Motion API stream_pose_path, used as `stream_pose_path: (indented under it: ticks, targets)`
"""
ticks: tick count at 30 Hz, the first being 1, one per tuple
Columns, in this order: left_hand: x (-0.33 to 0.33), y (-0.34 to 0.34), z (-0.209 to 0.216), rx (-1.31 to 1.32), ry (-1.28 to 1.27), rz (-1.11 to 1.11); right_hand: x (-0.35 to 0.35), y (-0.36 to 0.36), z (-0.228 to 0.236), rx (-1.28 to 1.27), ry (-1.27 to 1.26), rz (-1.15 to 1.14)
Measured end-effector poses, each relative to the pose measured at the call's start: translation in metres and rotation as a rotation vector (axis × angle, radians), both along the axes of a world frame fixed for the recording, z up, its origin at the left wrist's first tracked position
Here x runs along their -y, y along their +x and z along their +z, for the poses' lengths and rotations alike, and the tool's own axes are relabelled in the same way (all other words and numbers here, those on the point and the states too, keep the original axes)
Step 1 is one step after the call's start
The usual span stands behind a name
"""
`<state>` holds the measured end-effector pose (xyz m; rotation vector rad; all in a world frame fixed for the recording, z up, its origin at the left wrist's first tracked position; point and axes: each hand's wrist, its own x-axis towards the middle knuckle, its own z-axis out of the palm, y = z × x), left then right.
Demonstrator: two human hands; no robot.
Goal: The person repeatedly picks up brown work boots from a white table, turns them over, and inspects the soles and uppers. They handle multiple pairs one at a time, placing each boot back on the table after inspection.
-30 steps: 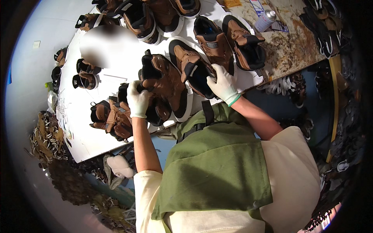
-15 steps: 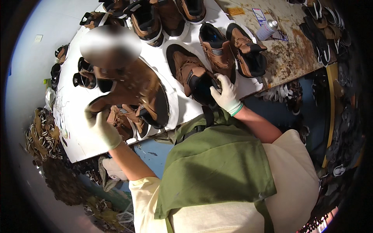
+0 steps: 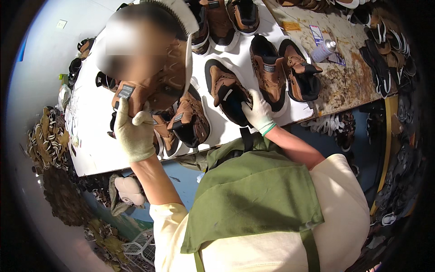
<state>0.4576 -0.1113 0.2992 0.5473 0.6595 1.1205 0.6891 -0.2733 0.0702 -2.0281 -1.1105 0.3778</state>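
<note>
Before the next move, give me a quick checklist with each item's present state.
1. Left grip holding the raised shoe: ok.
2. Right grip touching the shoe under it near its opening: ok.
3. Firmness of that touch: cannot tell.
4. Raised shoe fully visible: not ok, blur hides part.
5. Raised shoe clear of the nearby shoes: cannot tell, they overlap in view.
6. Spray can apart from both hands: ok.

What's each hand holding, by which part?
Left hand: a raised brown shoe, near its grey label. Right hand: another shoe on the table, by its collar.
</note>
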Motion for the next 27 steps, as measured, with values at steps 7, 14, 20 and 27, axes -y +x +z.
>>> stream_pose_path:
  ticks: [7, 14, 20, 27]
  targets:
    - [0.026, 0.021, 0.011, 0.585, -0.340, -0.116, 0.015, 0.005, 0.013, 0.005, 0.110, -0.021]
    - [0.040, 0.028, -0.006, 0.700, -0.481, -0.138, 0.035, 0.017, 0.015, -0.083, 0.263, -0.080]
    - [0.047, 0.027, -0.027, -0.103, 0.031, -0.152, 0.043, 0.022, 0.020, -0.057, 0.269, -0.078]
    - [0.064, 0.039, -0.031, -0.004, -0.048, -0.122, 0.037, 0.019, 0.022, 0.118, 0.289, -0.073]
